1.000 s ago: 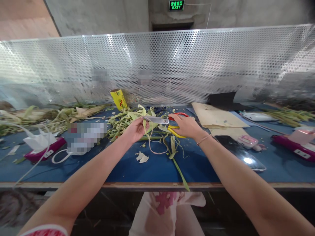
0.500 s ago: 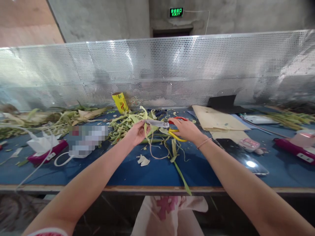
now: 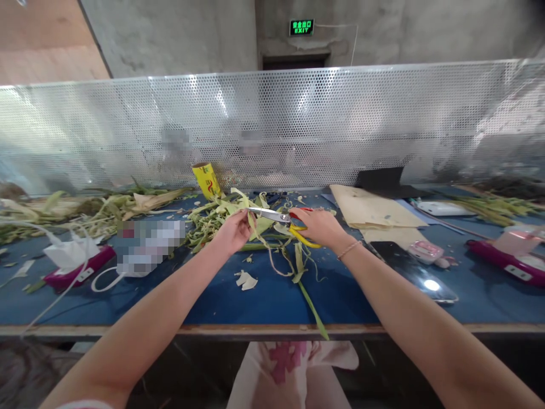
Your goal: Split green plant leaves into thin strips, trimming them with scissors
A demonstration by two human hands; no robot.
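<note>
Right hand (image 3: 318, 227) of mine is wrapped round the red and yellow handles of the scissors (image 3: 276, 216), blades pointing at my left hand (image 3: 237, 228), which is pinching a pale green leaf strip (image 3: 254, 226). It's all just above the blue table (image 3: 272, 307), right beside a messy green plant pile (image 3: 206, 224).

Both forearms (image 3: 157, 307) angled inward.
</note>
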